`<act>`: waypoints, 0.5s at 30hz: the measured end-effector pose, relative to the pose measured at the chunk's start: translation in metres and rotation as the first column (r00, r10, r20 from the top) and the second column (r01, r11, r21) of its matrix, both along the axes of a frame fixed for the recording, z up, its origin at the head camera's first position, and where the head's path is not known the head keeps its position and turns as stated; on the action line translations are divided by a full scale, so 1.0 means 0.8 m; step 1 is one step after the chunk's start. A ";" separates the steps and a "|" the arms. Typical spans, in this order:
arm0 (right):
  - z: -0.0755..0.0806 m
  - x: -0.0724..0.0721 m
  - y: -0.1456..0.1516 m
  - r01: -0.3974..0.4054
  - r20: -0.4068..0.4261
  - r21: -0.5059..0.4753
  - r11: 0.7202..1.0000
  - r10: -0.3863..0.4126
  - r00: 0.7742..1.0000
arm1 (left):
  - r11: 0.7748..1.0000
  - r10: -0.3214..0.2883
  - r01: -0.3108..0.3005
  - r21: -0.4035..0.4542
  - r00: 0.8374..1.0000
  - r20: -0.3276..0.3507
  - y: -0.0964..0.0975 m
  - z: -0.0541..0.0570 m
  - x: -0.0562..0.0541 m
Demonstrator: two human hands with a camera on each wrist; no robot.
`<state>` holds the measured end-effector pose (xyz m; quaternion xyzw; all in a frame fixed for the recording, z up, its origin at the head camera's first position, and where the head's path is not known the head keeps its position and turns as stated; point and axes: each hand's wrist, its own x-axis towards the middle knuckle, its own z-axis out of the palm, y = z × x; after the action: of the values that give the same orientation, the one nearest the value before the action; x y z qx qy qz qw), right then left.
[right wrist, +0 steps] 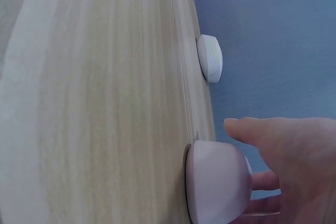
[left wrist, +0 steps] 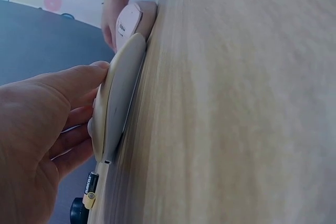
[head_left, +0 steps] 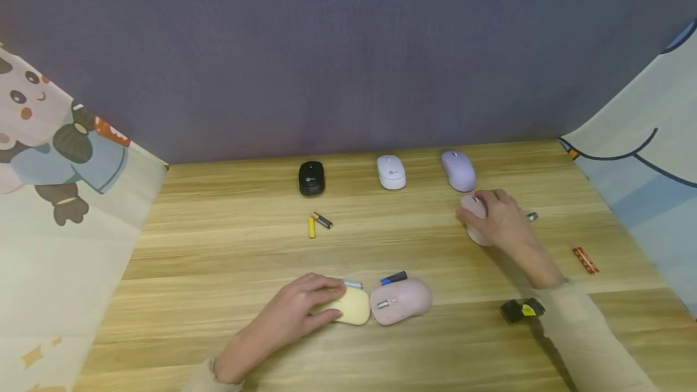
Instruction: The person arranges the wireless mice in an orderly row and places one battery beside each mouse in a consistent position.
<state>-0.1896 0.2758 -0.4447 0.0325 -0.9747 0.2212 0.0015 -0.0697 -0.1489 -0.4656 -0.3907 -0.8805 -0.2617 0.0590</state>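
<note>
At the front of the table my left hand (head_left: 299, 304) holds a pale yellow computer mouse (head_left: 354, 306) between thumb and fingers; the left wrist view shows the mouse's grey underside edge close to the wood. Touching or nearly touching its right end is a larger pink mouse (head_left: 414, 300). Farther right, my right hand (head_left: 503, 219) spreads over a small pink mouse (right wrist: 218, 182) that sits on the table. In the right wrist view the thumb stands slightly apart from that mouse, and the other fingers are partly hidden behind it.
Along the back stand black (head_left: 311, 178), white (head_left: 391, 172) and lilac (head_left: 459, 171) mice. Loose batteries lie about: yellow (head_left: 312, 228), black-and-copper (head_left: 322, 221), silver (head_left: 353, 284), blue-and-black (head_left: 393, 278). Red batteries (head_left: 585, 260) and a black object with a yellow label (head_left: 523, 310) lie right.
</note>
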 end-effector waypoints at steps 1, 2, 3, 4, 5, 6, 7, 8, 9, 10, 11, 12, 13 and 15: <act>0.000 0.001 0.000 -0.003 -0.020 0.005 1.000 0.003 1.000 | 1.000 0.000 0.000 0.000 1.000 0.000 0.000 0.000 0.000; 0.000 0.001 0.000 -0.004 -0.040 0.008 1.000 0.005 0.999 | 1.000 0.000 0.000 0.000 1.000 0.001 0.000 0.000 0.000; -0.001 0.002 0.000 -0.007 -0.060 0.011 1.000 0.008 0.998 | 1.000 -0.001 0.001 0.000 1.000 0.000 0.000 0.000 0.000; -0.001 0.003 0.000 -0.010 -0.080 0.014 1.000 0.011 0.997 | 1.000 -0.001 0.001 0.000 1.000 0.000 0.000 -0.001 0.000; -0.002 0.004 0.001 -0.013 -0.100 0.018 1.000 0.015 0.995 | 1.000 -0.001 0.001 0.000 1.000 0.000 0.000 -0.001 0.000; -0.002 0.004 0.001 -0.016 -0.122 0.020 1.000 0.019 0.992 | 1.000 -0.001 0.001 -0.001 1.000 0.001 0.000 -0.001 0.000; -0.002 0.005 0.001 -0.020 -0.142 0.022 1.000 0.023 0.990 | 1.000 -0.001 0.001 -0.001 1.000 0.001 0.000 -0.001 -0.001; -0.002 0.005 0.000 -0.031 -0.166 0.024 0.999 0.034 0.986 | 1.000 0.000 0.000 -0.002 1.000 0.001 0.000 -0.001 -0.001; -0.003 0.005 0.000 -0.042 -0.188 0.027 0.999 0.047 0.981 | 1.000 0.001 -0.001 -0.002 1.000 0.002 0.000 -0.002 -0.001; -0.003 0.006 -0.001 -0.057 -0.208 0.029 0.998 0.062 0.976 | 1.000 0.002 -0.002 -0.002 1.000 0.003 0.000 -0.002 -0.001; -0.002 0.006 -0.001 -0.073 -0.225 0.027 0.997 0.077 0.971 | 1.000 0.002 -0.002 -0.001 1.000 0.002 0.000 -0.002 -0.001; -0.002 0.007 -0.003 -0.092 -0.243 0.023 0.995 0.095 0.965 | 1.000 0.002 -0.002 -0.001 1.000 0.001 0.000 -0.002 -0.001; -0.002 0.007 -0.004 -0.115 -0.262 0.016 0.993 0.115 0.958 | 1.000 0.002 -0.002 -0.001 1.000 0.000 -0.001 -0.003 -0.001; -0.001 0.008 -0.008 -0.159 -0.298 -0.001 0.987 0.152 0.943 | 1.000 0.001 -0.001 0.002 1.000 -0.002 -0.001 -0.003 -0.001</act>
<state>-0.1835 0.2695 -0.4455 0.1419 -0.9550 0.2253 0.1306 -0.0705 -0.1496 -0.4681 -0.3907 -0.8804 -0.2620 0.0606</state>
